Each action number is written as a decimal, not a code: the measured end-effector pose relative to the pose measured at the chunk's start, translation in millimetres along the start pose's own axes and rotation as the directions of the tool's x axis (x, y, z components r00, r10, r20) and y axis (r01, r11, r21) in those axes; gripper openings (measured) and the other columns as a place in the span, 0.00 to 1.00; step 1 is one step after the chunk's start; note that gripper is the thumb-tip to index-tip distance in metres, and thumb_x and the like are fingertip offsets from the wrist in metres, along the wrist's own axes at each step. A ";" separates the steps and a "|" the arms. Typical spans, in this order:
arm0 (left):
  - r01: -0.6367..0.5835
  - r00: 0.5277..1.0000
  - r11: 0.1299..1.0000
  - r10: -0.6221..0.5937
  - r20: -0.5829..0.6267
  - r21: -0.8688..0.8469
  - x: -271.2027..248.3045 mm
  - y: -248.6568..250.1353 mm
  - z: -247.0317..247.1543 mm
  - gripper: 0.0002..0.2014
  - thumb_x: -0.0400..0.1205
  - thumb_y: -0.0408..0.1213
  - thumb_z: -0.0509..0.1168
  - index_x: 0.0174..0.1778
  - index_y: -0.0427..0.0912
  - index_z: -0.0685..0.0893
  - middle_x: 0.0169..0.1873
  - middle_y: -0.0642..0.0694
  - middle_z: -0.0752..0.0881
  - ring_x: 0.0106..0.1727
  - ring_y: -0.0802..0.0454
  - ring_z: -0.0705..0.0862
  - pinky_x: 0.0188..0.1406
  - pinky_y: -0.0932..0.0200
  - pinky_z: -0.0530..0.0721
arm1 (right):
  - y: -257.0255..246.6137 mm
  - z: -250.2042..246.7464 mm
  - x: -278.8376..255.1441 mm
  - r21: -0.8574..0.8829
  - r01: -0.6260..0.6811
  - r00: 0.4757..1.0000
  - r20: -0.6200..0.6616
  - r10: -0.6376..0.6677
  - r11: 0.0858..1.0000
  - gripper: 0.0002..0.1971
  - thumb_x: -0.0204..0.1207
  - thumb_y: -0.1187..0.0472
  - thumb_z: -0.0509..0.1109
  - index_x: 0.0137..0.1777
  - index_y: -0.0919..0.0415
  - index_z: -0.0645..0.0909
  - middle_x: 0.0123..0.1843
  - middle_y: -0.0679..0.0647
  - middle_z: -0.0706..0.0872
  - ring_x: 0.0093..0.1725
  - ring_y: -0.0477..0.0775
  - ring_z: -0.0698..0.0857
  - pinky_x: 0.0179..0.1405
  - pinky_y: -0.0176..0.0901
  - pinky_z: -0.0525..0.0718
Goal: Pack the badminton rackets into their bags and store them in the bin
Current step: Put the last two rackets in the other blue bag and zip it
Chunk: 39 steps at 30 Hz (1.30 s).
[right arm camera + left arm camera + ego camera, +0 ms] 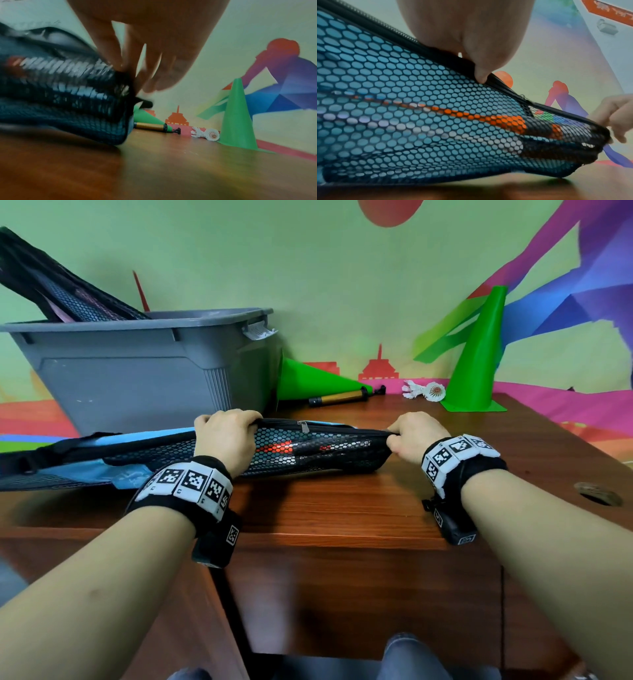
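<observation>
A blue racket bag (144,460) with a black mesh side lies across the wooden table (335,508); racket handles in orange, white and black (508,121) show through the mesh. My left hand (226,436) grips the bag's zippered top edge near the middle, by the zipper pull (303,426). At the bag's narrow right end my right hand (411,436) pinches the fabric (126,81). A grey bin (137,364) stands at the back left, with another black mesh racket bag (68,296) sticking out of it.
One green cone (479,350) stands at the back right; a second one (308,378) lies on its side beside the bin. A gold hand pump (342,398) and white shuttlecocks (424,392) lie between them. A cable hole (597,494) is at the table's right.
</observation>
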<state>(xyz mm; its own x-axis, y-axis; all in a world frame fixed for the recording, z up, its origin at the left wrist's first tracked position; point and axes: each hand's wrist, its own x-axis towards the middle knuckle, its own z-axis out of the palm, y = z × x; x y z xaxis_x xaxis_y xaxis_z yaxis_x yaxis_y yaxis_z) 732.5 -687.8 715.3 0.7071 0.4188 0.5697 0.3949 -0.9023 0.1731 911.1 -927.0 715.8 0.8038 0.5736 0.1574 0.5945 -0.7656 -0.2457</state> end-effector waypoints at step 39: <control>0.028 0.999 0.962 -0.037 -0.029 -0.272 -7.7 10.1 -17.5 0.08 0.84 0.31 0.59 0.56 0.40 0.80 0.49 0.36 0.87 0.54 0.34 0.82 0.53 0.48 0.78 | -45.4 -8.0 -18.6 0.347 0.106 0.879 -0.470 0.075 0.932 0.08 0.71 0.58 0.67 0.50 0.54 0.81 0.56 0.50 0.77 0.61 0.53 0.75 0.66 0.47 0.69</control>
<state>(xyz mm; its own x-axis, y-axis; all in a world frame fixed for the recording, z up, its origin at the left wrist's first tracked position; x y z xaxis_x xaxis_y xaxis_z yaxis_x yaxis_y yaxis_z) 720.8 -702.0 726.8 0.6747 0.4489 0.5859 0.2401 -0.8841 0.4008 869.4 -905.2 731.7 0.7610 0.3100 0.5700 0.6323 -0.5511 -0.5445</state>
